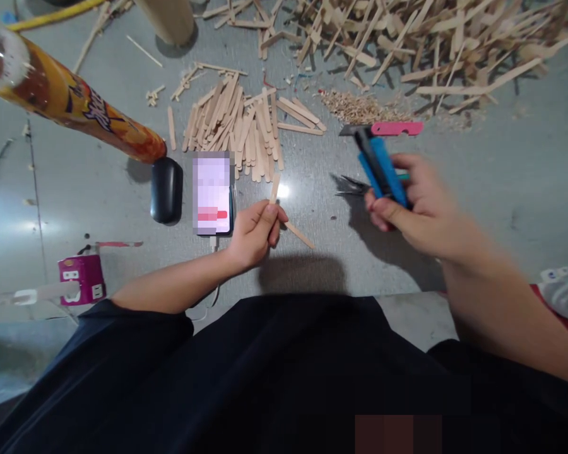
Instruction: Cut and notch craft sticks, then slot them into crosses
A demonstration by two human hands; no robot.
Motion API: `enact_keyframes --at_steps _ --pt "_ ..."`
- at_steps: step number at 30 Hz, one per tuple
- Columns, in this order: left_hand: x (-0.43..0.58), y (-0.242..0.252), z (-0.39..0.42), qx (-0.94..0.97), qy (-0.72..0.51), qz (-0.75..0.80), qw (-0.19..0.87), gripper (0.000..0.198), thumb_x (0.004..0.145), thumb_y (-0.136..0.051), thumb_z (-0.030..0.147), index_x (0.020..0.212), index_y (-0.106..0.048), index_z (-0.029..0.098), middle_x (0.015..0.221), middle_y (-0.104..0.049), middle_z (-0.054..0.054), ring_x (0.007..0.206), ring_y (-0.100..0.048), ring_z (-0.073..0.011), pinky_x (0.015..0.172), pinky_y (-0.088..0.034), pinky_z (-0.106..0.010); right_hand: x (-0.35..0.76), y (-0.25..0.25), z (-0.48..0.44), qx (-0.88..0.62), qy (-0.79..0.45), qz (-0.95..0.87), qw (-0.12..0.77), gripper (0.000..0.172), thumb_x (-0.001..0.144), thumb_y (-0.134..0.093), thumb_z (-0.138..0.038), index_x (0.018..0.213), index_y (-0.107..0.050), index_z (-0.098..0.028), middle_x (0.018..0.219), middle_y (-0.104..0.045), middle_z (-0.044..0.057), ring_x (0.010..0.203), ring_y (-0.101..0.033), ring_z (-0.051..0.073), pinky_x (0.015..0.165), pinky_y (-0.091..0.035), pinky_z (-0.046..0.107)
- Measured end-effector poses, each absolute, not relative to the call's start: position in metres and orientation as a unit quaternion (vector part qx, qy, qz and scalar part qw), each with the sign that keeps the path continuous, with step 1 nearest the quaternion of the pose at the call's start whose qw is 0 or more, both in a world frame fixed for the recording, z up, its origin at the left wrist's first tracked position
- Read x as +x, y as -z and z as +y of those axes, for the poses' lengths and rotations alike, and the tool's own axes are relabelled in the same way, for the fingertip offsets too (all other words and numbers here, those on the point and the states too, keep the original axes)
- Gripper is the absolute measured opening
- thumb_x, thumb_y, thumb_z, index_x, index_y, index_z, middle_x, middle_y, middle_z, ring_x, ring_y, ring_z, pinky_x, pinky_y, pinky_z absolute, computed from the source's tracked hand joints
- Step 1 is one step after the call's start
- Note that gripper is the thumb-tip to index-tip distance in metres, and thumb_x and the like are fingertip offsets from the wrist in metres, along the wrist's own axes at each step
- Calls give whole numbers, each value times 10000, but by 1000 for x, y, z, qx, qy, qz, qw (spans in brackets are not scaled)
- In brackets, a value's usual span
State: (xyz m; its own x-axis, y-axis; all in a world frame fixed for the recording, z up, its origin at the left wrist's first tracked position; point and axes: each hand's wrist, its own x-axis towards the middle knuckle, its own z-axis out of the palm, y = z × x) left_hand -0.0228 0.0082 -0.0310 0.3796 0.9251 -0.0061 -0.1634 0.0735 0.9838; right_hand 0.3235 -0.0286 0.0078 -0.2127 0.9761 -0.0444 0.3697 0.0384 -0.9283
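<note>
The left hand pinched a flat wooden stick between thumb and fingers, the stick's end pointing toward a heap of short sticks on the tabletop. Another stick piece slanted out beside those fingers. The right hand, slightly blurred, was wrapped around a blue-and-black tool, held well apart from the stick. Black pliers showed just beside this tool, and a pink-handled knife lay beyond it. A lit phone lay near the left hand.

cam: 1 | mount: head | faces: forward, down | table: close below
</note>
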Motion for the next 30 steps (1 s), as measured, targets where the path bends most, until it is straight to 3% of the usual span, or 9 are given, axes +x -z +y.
enact_keyframes --at_steps 2,5,8,10,15,23,27,30 --pt "-22 32 8 515 -430 362 647 552 1209 -705 677 915 -775 214 477 -541 76 380 -479 -76 412 -417 -199 301 -21 -17 -445 -547 -656 270 770 1164 -745 -345 1863 -427 -401 1318 -825 76 836 -763 239 679 -667 398" --pt "-21 33 8 498 -432 363 658 553 1194 -720 694 921 -763 214 475 -510 87 385 -446 -80 411 -412 -206 271 -29 -4 -410 -541 -681 274 713 1211 -625 -302 1895 -436 -375 1343 -840 79 779 -751 215 667 -665 386" --pt "-21 34 8 494 -438 355 662 562 1196 -710 702 924 -750 211 488 -482 93 397 -417 -76 418 -381 -208 256 -20 2 -414 -425 -743 311 609 1250 -565 -322 1855 -496 -349 1203 -864 51 719 -752 211 683 -667 385" --pt "-21 36 8 496 -444 349 659 561 1204 -698 693 921 -740 210 502 -464 96 414 -403 -73 429 -373 -208 257 -10 3 -429 -313 -788 312 525 1256 -573 -341 1781 -570 -325 1132 -872 51 782 -806 241 744 -687 400" --pt "-22 39 7 515 -448 356 638 536 1214 -684 671 947 -746 210 568 -450 86 489 -429 -87 471 -404 -220 275 0 4 -443 -70 -853 267 485 1244 -616 -427 1702 -623 -267 1219 -847 164 985 -836 363 789 -689 490" --pt "-29 37 5 587 -429 372 577 475 1284 -572 546 1022 -778 207 646 -530 55 546 -495 -104 523 -441 -255 280 8 8 -409 -18 -878 247 507 1234 -636 -476 1692 -698 -266 1114 -799 130 867 -733 322 706 -553 465" --pt "-32 31 5 659 -439 353 498 399 1297 -559 398 1029 -778 200 704 -613 29 605 -571 -107 567 -460 -263 278 12 6 -405 -29 -884 230 508 1250 -618 -471 1705 -674 -251 1122 -786 131 888 -723 315 727 -570 461" --pt "-32 28 4 662 -444 346 495 377 1288 -578 370 1007 -765 201 736 -645 18 629 -587 -113 607 -506 -266 280 11 8 -393 -41 -892 219 517 1252 -629 -472 1710 -663 -234 1136 -786 139 898 -727 310 728 -581 451"
